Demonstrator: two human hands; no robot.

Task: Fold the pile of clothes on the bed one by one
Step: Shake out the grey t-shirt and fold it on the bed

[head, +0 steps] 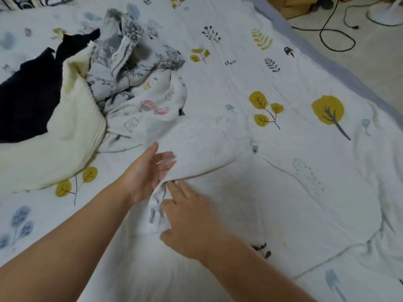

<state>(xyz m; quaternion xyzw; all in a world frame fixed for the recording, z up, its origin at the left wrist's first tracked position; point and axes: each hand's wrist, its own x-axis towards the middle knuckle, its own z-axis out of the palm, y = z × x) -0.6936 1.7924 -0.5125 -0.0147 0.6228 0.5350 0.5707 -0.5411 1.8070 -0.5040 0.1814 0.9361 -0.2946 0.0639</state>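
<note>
A white garment (218, 171) lies spread over the bed in front of me, its near left edge bunched up. My left hand (148, 171) lifts that edge, fingers under the fabric. My right hand (187, 216) pinches the crumpled fold just below it. The pile of clothes (91, 94) sits at the back left: a black piece (26, 97), a cream ribbed piece (72, 125), a grey leaf-print piece (128, 55) and a white cartoon-print piece (152, 103).
The bed sheet (294, 101) is white with yellow and blue leaf prints and a blue-grey border at the right. Beyond that edge, on the floor, are a black cable (335, 33), a white fan base (386, 14) and wooden furniture (292, 7).
</note>
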